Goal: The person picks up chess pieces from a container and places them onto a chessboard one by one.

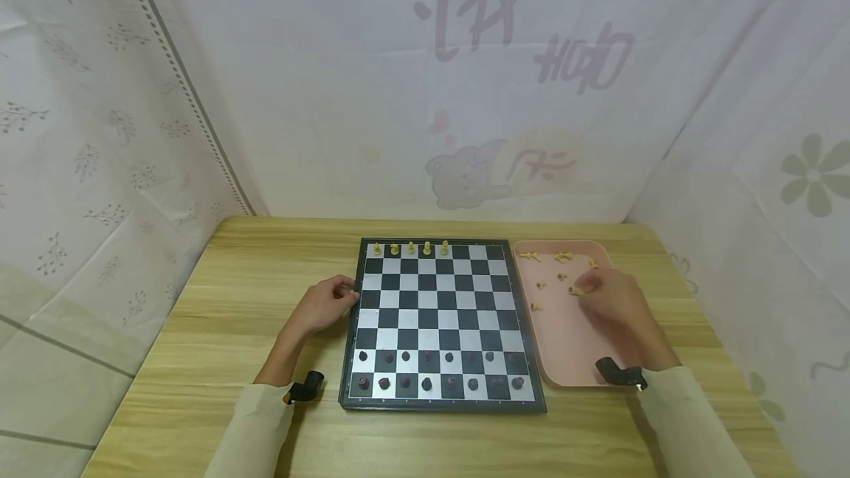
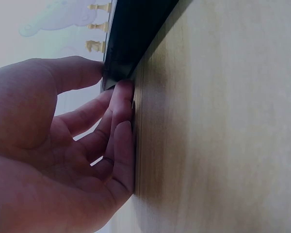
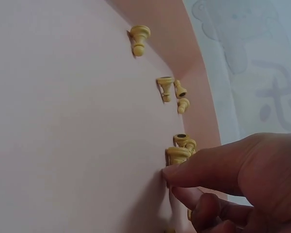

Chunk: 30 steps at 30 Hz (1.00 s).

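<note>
A black-and-white chessboard point(image 1: 428, 316) lies on the table. The left hand point(image 1: 325, 303) holds its left edge, the thumb against the upper rim and the fingers point(image 2: 121, 104) curled at the side below. Over the pink tray point(image 1: 564, 360), the right hand point(image 1: 612, 296) pinches a pale yellow chess piece point(image 3: 178, 154) between thumb and fingertips; the thumb hides part of it. Several other yellow pieces lie on their sides in the tray, among them a pawn point(image 3: 139, 41). Yellow pieces, including a knight point(image 2: 95, 46), stand along the board's far row.
Dark chess pieces point(image 1: 427, 383) stand in the two rows nearest the person. The tray sits against the board's right side, on a wooden table point(image 1: 265, 264). Patterned white cloth point(image 1: 332, 94) hangs behind and on both sides. A black wrist camera point(image 1: 307, 387) sits at each cuff.
</note>
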Each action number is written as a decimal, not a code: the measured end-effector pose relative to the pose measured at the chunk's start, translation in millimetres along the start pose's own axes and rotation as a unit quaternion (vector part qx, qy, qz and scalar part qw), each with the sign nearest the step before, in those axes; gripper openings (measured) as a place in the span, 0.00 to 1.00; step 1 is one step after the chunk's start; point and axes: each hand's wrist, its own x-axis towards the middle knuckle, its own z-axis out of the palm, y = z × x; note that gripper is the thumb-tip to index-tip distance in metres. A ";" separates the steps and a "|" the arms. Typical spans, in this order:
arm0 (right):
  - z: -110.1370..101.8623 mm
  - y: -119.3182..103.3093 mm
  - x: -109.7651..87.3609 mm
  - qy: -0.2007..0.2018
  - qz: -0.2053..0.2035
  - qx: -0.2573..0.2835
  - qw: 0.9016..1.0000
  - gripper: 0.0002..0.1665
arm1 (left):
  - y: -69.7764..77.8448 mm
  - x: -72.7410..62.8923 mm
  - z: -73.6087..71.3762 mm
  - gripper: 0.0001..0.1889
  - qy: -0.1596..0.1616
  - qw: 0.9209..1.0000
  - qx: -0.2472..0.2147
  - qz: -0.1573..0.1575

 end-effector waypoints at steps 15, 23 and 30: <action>5.5 -10.8 -1.8 0.005 0.021 0.009 1.000 0.13 | 1.1 -0.6 0.2 0.19 0.000 1.000 -0.004 -0.001; 5.1 -8.2 -1.5 0.002 0.019 0.019 1.000 0.10 | -1.3 0.1 0.0 0.18 0.000 1.000 -0.005 0.000; 6.2 -9.3 1.5 0.003 0.021 0.024 0.999 0.10 | -0.3 0.0 0.0 0.19 -0.002 1.000 -0.009 -0.002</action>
